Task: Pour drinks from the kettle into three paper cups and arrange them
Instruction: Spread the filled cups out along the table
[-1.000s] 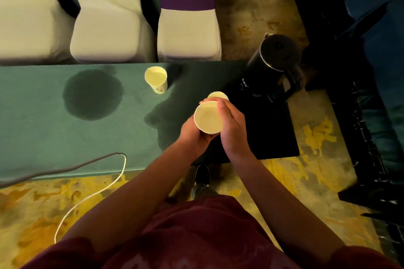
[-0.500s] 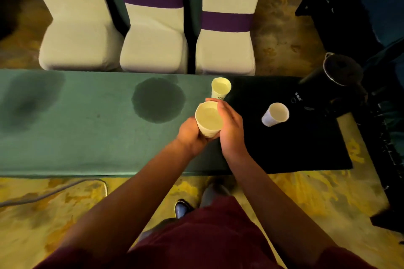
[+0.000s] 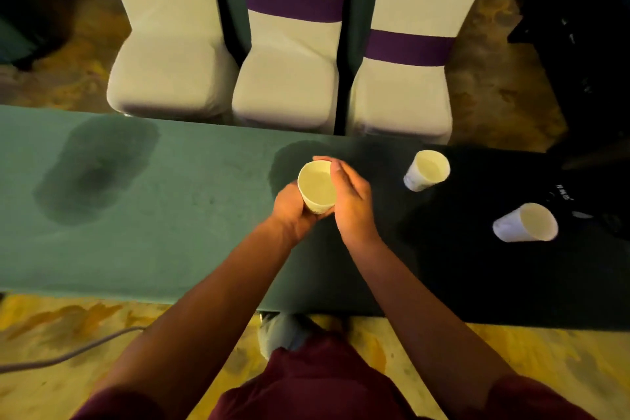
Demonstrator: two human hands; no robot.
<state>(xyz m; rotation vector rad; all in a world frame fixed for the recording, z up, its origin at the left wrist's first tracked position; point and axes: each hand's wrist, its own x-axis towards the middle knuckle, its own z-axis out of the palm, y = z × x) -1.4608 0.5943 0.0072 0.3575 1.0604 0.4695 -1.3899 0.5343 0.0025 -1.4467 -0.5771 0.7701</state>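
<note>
Between both hands' curled fingers, left hand (image 3: 293, 211) and right hand (image 3: 351, 201) clasp a cream round paper cup (image 3: 317, 186) above the green tablecloth (image 3: 170, 215); the cup now sits left of the other cups, no longer beside them.

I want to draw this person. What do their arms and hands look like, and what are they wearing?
Both forearms are bare down to the left hand and right hand. No gloves, rings or watch show. Short dark red sleeves cover the upper arms, matching the dark red clothing below.

Head-worn view, steeply down, close
</note>
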